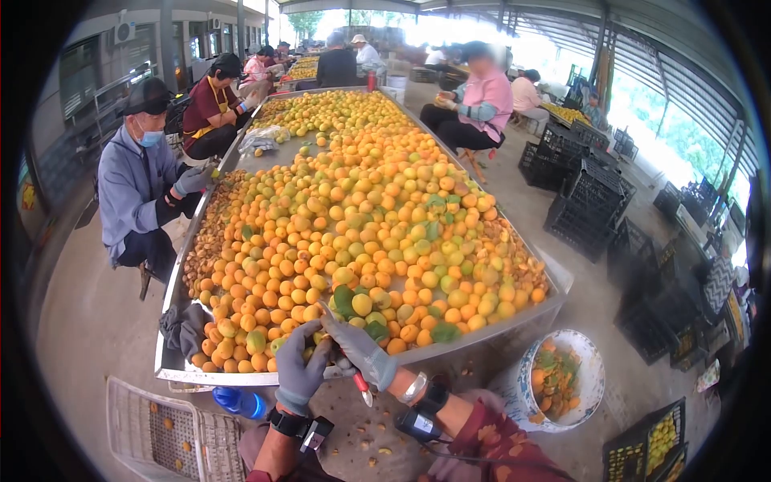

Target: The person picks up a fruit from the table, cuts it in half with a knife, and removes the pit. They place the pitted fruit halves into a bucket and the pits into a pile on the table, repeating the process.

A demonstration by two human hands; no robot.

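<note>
Both of my hands wear grey gloves and meet at the near edge of a long metal table (265, 377) heaped with orange and yellow-green fruit (345, 233). My left hand (302, 365) has its fingers curled at the table's edge; what lies in them is too hidden to name. My right hand (361, 347) is closed around a red-handled tool (363, 389), whose end sticks out below the palm. Green leaves (344, 301) lie among the fruit just beyond my fingers.
A speckled bucket (590, 381) with fruit pieces stands right. Bottom left are a pale crate (152, 438) and blue bottle (238, 402). A grey cloth (183, 329) lies at the table's left corner. People sit along both sides; black crates (582, 213) are stacked right.
</note>
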